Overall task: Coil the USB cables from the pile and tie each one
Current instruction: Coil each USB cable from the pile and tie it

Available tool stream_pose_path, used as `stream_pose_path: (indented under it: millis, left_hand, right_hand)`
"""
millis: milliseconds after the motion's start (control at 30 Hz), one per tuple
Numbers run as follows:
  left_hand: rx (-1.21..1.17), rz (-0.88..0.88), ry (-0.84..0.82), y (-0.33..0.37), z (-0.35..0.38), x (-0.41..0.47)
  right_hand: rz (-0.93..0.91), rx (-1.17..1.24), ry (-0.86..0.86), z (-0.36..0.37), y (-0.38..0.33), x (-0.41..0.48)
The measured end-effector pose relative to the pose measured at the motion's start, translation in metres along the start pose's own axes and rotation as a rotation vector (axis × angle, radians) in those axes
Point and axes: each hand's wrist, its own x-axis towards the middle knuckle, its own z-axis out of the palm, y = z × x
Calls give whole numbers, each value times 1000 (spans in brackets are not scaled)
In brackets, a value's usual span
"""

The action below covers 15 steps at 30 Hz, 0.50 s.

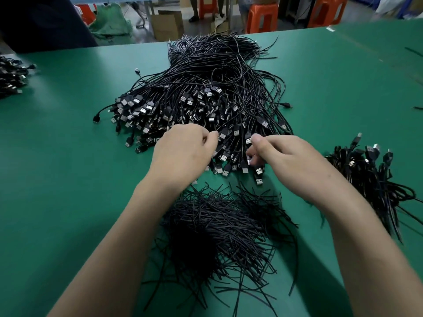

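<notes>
Green tabletop (68,179) is carrying black ties (217,225) just nearer than the cable pile (206,88). At that pile's near edge the left hand (183,152) is curling knuckles-up, its hold unclear; the right hand (281,156) is pinching a plug (249,161).

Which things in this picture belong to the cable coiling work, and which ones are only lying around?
For the job: pile of USB cables, heap of black ties, bundled cables at the right, left hand, right hand.

Just lying about: cardboard box, orange stools, green sack, all beyond the table.
</notes>
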Motion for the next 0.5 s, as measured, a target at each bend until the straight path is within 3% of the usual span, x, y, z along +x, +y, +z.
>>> stream_pose_path:
  millis: [167,267,500]
  left_hand:
    - [-347,101,-170,26,-21,-47]
    - [-443,174,-337,27,-14,-64]
    - [-276,177,-494,20,-8,-68]
  right_hand:
    - [120,380,-217,18,-5,2]
    - [285,872,-395,35,-14,1]
    - [570,1556,-279,49,-25,2]
